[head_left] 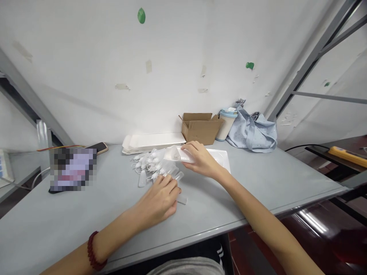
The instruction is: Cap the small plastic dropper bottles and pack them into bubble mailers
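My right hand [200,158] is closed around a whitish see-through plastic bag [172,153], whose mouth faces left over the pile. Below it, my left hand [163,196] has its fingers curled together near the tabletop. A translucent plastic piece [182,199] sticks out from under those fingers; the rest of it is hidden by the hand. Just behind the left hand lies a heap of small white and translucent plastic parts [149,162] with thin loops. One flat translucent piece [142,178] rests at the heap's front left edge.
On the grey table [114,214], white flat boxes [155,140] lie against the wall. An open cardboard box [202,131], a lidded cup [226,124] and a light-blue cloth bag [252,131] stand behind my right hand. A blurred-out phone [75,170] and another phone [100,147] are at left.
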`<state>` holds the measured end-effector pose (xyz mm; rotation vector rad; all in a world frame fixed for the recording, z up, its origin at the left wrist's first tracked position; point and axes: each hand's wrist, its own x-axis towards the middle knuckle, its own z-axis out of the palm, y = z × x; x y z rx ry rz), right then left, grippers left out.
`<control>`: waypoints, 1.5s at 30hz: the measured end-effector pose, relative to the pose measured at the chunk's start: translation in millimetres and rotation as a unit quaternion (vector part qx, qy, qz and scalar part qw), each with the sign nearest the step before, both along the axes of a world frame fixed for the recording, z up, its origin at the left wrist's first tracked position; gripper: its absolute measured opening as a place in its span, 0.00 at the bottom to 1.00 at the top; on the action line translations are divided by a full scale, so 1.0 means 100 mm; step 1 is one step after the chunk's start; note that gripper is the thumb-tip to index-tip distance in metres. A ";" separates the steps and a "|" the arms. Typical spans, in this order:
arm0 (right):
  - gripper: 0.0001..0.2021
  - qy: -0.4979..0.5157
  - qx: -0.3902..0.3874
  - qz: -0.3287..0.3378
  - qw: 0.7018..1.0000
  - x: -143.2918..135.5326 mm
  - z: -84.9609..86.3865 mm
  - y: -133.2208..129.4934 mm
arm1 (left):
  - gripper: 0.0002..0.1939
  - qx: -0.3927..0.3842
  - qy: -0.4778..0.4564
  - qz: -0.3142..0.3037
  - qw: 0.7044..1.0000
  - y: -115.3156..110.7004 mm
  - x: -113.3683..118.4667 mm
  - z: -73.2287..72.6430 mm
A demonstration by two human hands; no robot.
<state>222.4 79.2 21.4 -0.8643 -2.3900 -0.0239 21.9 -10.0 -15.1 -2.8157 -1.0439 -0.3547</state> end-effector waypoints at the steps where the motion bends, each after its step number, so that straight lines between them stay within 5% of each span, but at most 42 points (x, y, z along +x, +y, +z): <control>1: 0.18 -0.001 0.001 0.001 1.000 0.00 0.00 0.00 | 0.07 -0.009 -0.010 -0.006 1.000 -0.01 0.00 0.00; 8: 0.18 -0.004 0.000 0.016 1.000 0.00 -0.03 0.01 | 0.09 -0.141 -0.113 -0.025 0.983 -0.07 -0.02 0.08; 12: 0.18 0.003 -0.003 0.014 1.000 -0.01 -0.03 0.01 | 0.13 -0.143 -0.254 -0.009 0.957 -0.06 -0.08 0.17; 14: 0.18 0.007 -0.008 0.014 1.000 -0.01 -0.03 0.00 | 0.19 -0.104 -0.367 -0.001 0.925 -0.04 -0.11 0.23; 19: 0.19 0.026 -0.027 0.031 0.999 -0.03 -0.02 -0.03 | 0.22 -0.030 -0.615 0.035 0.787 0.03 -0.16 0.36; 22: 0.19 0.047 -0.038 0.048 0.997 -0.05 0.00 -0.07 | 0.19 -0.020 -0.645 0.095 0.758 0.08 -0.18 0.36; 25: 0.18 0.064 -0.046 0.064 0.995 -0.07 0.01 -0.11 | 0.16 -0.028 -0.618 0.158 0.770 0.13 -0.21 0.29; 28: 0.18 0.075 -0.046 0.077 0.993 -0.09 0.02 -0.13 | 0.13 -0.007 -0.535 0.202 0.820 0.17 -0.26 0.22; 33: 0.18 0.072 -0.038 0.090 0.993 -0.11 0.01 -0.16 | 0.15 0.079 -0.417 0.147 0.893 0.22 -0.30 0.16; 37: 0.18 0.067 -0.024 0.089 0.994 -0.12 0.01 -0.18 | 0.12 0.127 -0.406 0.140 0.894 0.21 -0.28 0.18; 41: 0.18 0.060 -0.014 0.082 0.995 -0.13 0.02 -0.20 | 0.08 0.085 -0.459 0.176 0.867 0.17 -0.26 0.23; 45: 0.18 0.054 0.002 0.081 0.995 -0.14 0.00 -0.21 | 0.06 0.081 -0.459 0.130 0.875 0.17 -0.23 0.22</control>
